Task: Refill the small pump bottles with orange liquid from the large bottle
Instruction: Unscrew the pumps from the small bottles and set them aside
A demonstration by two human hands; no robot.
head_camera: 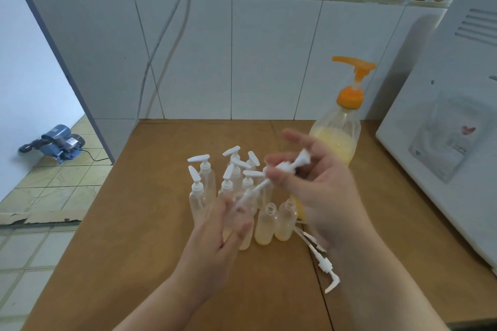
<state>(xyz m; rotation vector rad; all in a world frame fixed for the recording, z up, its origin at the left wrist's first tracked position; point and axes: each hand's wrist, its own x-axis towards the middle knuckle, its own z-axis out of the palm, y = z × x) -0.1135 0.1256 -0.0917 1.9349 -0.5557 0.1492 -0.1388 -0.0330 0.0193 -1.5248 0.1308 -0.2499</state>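
above the left hand's (228,226) bottle (243,223), right hand (317,183) pinches a pump (285,166).

small pump bottles (231,185) clustered mid-table (150,223), large bottle (340,131) behind right, loose pumps (322,263) front right

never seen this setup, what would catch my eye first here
Probably the two hands at the centre: the right hand pinches a white pump head, its tube slanting down to a small bottle gripped by the left hand. Behind stands the large bottle with its orange pump, near a cluster of small pump bottles.
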